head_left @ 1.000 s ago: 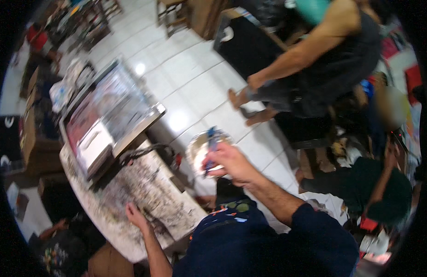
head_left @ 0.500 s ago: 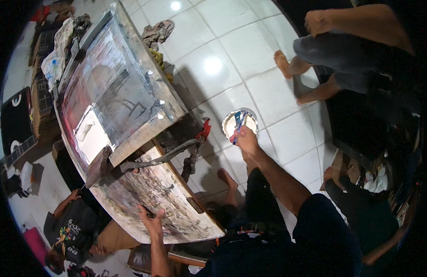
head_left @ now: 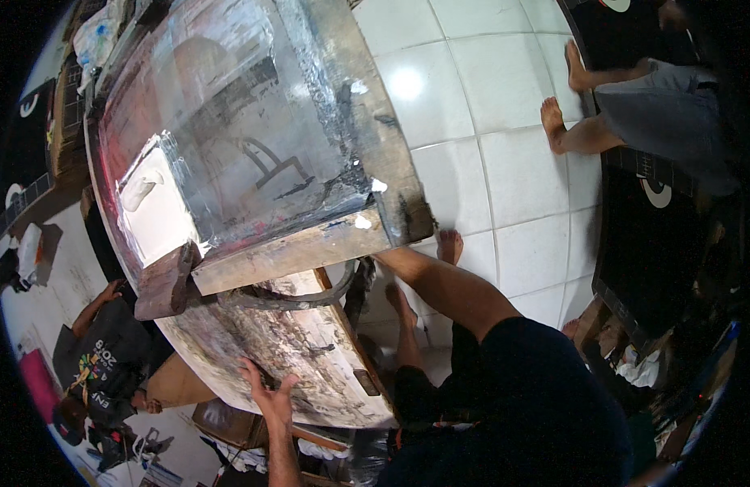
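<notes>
My left hand (head_left: pixel 271 399) is open, its fingers spread on the paint-smeared white board (head_left: pixel 310 357). Above that board's far part stands a screen-printing frame (head_left: pixel 294 247) with a worn wooden border. Its grey, red-stained mesh (head_left: pixel 229 146) has a white rectangular patch (head_left: pixel 164 213) at the lower left, where a thick lump of white ink (head_left: pixel 141 191) lies. My right forearm (head_left: pixel 452 284) reaches forward beneath the frame's near right corner. The frame hides my right hand and whatever it may hold. A dark curved bar (head_left: pixel 310 300) runs under the frame's near edge.
On the right, a person's bare legs (head_left: pixel 590 138) stand beside dark printed panels (head_left: pixel 634 268). Another person in a dark shirt (head_left: pixel 107 353) is at the lower left. White floor tiles (head_left: pixel 521 187) stretch between. A stained cloth (head_left: pixel 99 36) hangs at the upper left.
My right hand, earlier at the white bucket with a blue-handled tool, has gone behind the frame. The bucket is out of sight. The view has shifted; my left hand stays on the board.
</notes>
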Demonstrator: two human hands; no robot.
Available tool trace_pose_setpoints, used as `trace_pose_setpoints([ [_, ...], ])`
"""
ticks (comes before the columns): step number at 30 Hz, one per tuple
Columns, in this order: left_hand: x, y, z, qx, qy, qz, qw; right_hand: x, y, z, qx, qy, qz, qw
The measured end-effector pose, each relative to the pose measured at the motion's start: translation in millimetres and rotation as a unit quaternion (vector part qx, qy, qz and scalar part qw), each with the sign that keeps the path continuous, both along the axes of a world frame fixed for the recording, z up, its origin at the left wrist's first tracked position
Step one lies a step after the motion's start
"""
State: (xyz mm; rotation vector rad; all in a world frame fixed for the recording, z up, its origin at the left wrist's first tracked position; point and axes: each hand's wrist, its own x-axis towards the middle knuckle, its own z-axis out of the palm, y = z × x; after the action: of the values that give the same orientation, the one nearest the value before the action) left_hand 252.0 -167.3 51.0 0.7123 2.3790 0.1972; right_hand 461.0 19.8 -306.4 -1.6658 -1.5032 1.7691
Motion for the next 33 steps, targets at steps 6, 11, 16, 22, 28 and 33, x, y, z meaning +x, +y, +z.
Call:
trace_pose_setpoints([
  [6, -2, -4, -2, 0.011, -0.004, -0.002, 1.0, -36, -7, -6, 0.003, -0.028, 0.026, 0.999],
  [11, -1, -3, 0, -0.001, -0.002, -0.001, 1.0, -46, -15, -16, 0.006, -0.044, 0.024, 0.999],
  [16, -1, -7, -3, 0.013, -0.01, 0.002, 1.0, -32, -21, -43, 0.008, -0.066, -0.015, 0.998],
  [22, -9, -15, -8, 0.005, 0.024, -0.055, 0.998, 104, 2, -47, 0.048, -0.21, -0.26, 0.941],
  [28, -5, -3, 3, -0.077, 0.078, -0.139, 0.984, 215, 49, 158, 0.349, -0.22, -0.53, 0.741],
  [33, -77, 23, 24, -0.129, -0.024, -0.232, 0.964, 57, 51, 342, 0.538, -0.073, -0.309, 0.781],
])
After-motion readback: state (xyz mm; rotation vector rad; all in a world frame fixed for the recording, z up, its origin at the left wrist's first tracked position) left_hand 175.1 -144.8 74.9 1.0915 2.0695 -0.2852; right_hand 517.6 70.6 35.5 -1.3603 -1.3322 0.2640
